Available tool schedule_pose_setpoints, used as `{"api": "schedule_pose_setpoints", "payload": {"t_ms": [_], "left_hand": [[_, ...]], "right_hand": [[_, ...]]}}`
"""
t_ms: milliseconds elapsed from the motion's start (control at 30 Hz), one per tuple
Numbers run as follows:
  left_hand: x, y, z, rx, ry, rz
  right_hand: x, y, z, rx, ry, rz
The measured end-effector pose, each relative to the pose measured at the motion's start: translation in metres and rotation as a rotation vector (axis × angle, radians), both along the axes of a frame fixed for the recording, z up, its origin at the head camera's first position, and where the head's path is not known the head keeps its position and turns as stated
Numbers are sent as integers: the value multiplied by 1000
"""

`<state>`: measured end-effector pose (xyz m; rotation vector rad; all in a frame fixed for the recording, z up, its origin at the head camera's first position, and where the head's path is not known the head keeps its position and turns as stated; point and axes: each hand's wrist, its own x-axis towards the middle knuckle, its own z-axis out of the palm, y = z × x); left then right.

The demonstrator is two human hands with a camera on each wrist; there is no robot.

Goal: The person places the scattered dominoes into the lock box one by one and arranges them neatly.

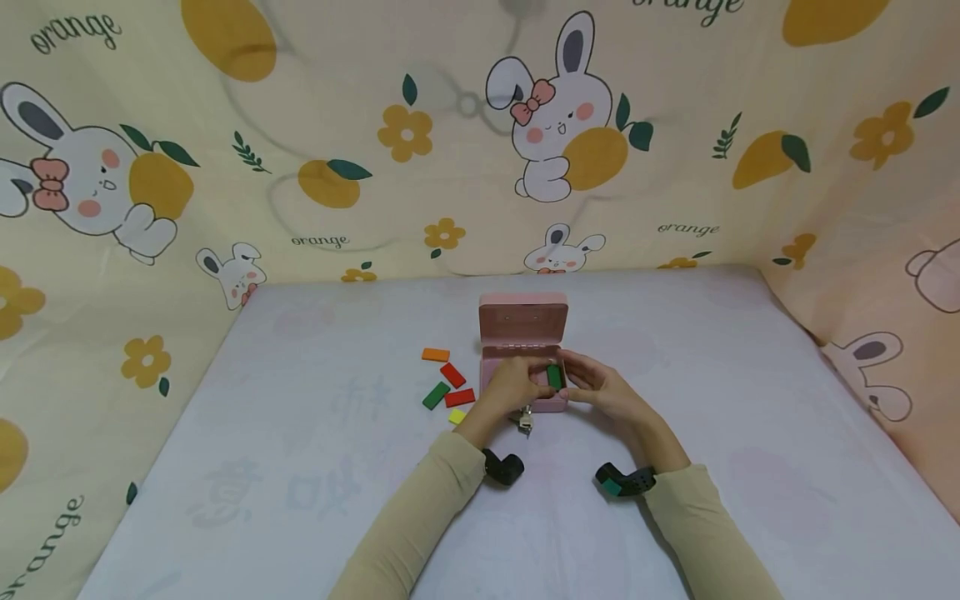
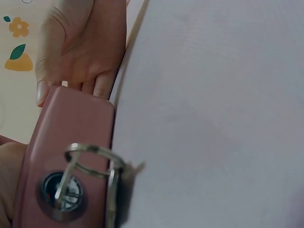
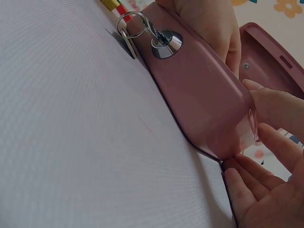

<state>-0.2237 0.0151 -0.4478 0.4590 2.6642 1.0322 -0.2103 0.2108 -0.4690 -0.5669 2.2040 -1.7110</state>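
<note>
A pink metal box (image 1: 543, 405) stands on the table with its lid (image 1: 523, 323) raised. My left hand (image 1: 510, 387) reaches into it over the near wall and pinches a green block (image 1: 554, 377) at its right end. That block is hidden in both wrist views. At the box's right end is my right hand (image 1: 613, 395), its fairly straight fingers (image 3: 280, 147) touching the outer side and the thumb side up by the rim. A key on a ring (image 2: 92, 159) sits in the round lock (image 3: 167, 45) on the front wall, with more metal dangling from the ring.
Left of the box lie loose blocks: an orange one (image 1: 436, 355), two red ones (image 1: 453, 375), a green one (image 1: 436, 395) and a yellow one (image 1: 457, 416) partly behind my left arm. A patterned cloth (image 1: 450, 192) rises behind the white tabletop (image 1: 300, 500).
</note>
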Motion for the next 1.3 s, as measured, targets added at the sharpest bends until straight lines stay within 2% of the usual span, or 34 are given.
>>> {"api": "schedule_pose_setpoints", "payload": {"t_ms": [467,767,1000,1300], "left_hand": [[0,0,0,-3,-7,0],[1,-2,-1,36,4,2],[3,-6,3,77,-1,-4],[5,-13,9,135,62,-33]], "right_hand": [[0,0,1,2,-6,3],[0,0,0,-22,-1,11],[0,-1,0,-15,0,14],[0,-1,0,-23,-1,16]]}}
